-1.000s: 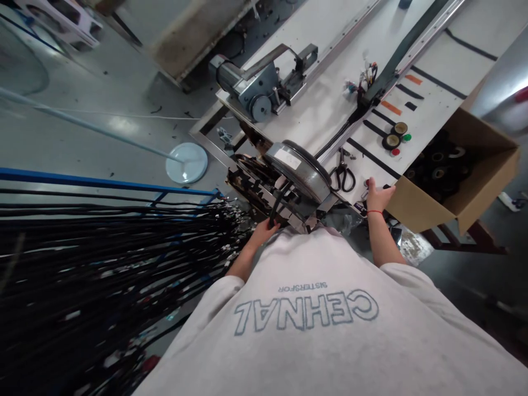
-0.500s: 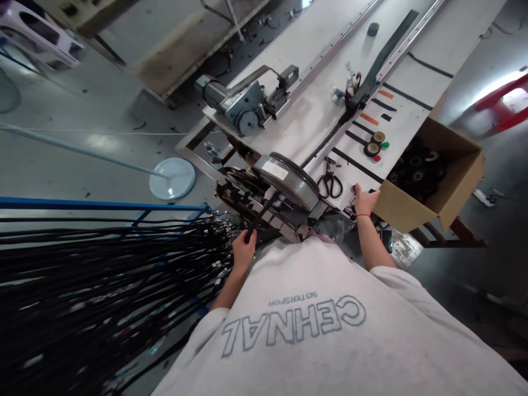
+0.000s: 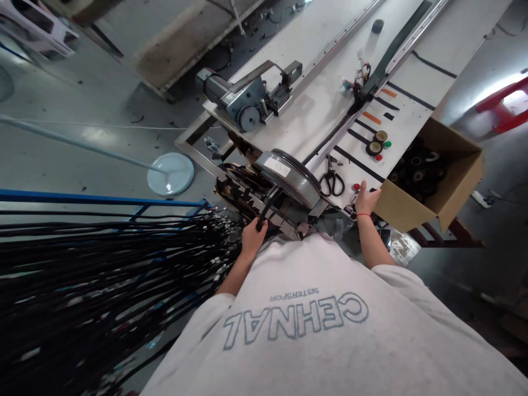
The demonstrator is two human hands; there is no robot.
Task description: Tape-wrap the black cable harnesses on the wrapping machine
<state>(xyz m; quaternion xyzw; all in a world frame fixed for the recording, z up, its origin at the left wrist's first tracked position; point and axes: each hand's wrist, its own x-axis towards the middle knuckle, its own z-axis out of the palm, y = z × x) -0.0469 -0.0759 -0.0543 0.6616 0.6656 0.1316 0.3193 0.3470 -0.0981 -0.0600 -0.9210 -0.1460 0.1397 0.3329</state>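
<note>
Apparently guiding black cable in left hand, closed round it, beside round housing at near end of bench. Poising open right hand beside red button, near right corner; calling for steady cable control.

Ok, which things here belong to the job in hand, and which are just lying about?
Likely in the job:
- black cable, in the left hand
- round-drum machine, at the cable's far end
- red button, beside the right hand

Apparently just about:
- scissors, untouched
- two tape rolls on the table
- red stool
</note>
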